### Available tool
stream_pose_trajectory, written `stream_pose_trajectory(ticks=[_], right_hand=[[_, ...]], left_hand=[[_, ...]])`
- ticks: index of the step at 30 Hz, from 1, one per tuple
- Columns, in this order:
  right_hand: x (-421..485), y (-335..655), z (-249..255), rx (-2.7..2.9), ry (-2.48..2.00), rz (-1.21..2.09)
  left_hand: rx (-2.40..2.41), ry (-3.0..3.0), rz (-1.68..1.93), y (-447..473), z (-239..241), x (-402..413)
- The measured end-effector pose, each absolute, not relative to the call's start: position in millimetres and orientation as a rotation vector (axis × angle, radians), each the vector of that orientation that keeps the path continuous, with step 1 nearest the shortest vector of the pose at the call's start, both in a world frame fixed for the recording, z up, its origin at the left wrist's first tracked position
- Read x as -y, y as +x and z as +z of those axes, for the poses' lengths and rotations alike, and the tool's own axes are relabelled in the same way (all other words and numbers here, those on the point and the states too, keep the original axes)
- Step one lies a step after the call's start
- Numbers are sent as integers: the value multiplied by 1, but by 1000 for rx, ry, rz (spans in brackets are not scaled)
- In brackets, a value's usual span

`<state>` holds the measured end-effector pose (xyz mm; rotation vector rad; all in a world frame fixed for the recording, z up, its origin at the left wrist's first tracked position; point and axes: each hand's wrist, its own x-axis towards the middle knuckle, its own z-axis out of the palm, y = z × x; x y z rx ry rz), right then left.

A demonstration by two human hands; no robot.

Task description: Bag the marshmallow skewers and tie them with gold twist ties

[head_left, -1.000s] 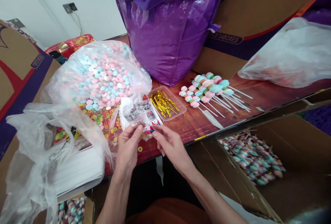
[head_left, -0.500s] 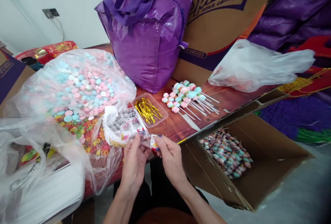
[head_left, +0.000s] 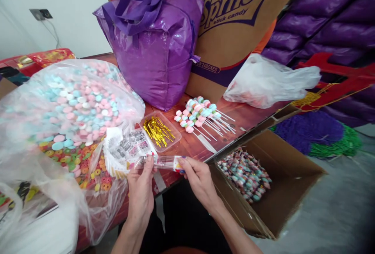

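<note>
Reddish tabletop (head_left: 190, 147): we observe candy skewers (head_left: 199, 114) right of the tray (head_left: 177, 139); before it, our left hand (head_left: 141, 189) and right hand (head_left: 201, 180) pinch a clear wrapper (head_left: 166, 163).

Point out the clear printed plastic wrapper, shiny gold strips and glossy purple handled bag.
Clear printed plastic wrapper (head_left: 165, 163), head view: see-through middle.
Shiny gold strips (head_left: 159, 131), head view: middle of the pile.
Glossy purple handled bag (head_left: 148, 66), head view: front panel.
</note>
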<state>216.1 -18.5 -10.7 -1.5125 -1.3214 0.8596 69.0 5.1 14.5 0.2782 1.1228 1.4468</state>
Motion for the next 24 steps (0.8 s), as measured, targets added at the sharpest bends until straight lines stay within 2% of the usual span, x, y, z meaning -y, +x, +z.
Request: stream_pose_trajectory(ticks=[5,7,12,18,24], right_hand=[[-23,256,-19,1395,-1859,89],[-42,270,-27,1497,-1970,-72],[-51,282,-37,1471,-1916,-32],[8,268,-14,1199,-1524,341],[45,259,-6,1332,-1397,302]], left_hand=[[-1115,141,1487,71,14,-24],[-1112,87,1475,68,14,-30],[-1089,20,1476,62,12,-39],[-1074,-75,1475,59,9,-44],[-1084,-84,1459,60,10,-43]])
